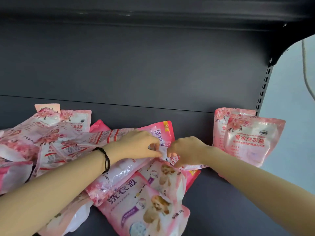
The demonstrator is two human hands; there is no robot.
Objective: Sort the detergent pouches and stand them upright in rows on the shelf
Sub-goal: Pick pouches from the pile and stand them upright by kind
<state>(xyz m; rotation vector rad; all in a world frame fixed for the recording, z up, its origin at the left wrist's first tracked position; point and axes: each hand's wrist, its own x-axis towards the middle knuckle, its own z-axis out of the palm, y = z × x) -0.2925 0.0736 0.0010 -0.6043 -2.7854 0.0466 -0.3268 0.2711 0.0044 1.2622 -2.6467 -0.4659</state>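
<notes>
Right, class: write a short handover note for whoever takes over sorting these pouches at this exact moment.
Left hand: pinching the glossy pink plastic pouch with purple lettering, mid-shelf.
Right hand: pinching the same pouch.
Done: two pale pink floral pouches stand upright, one behind the other, at the right end of the dark grey metal shelf.
To do: the heap of pink pouches lying flat, left and centre, floral and puppy-print mixed, needs sorting and standing in rows.
</notes>
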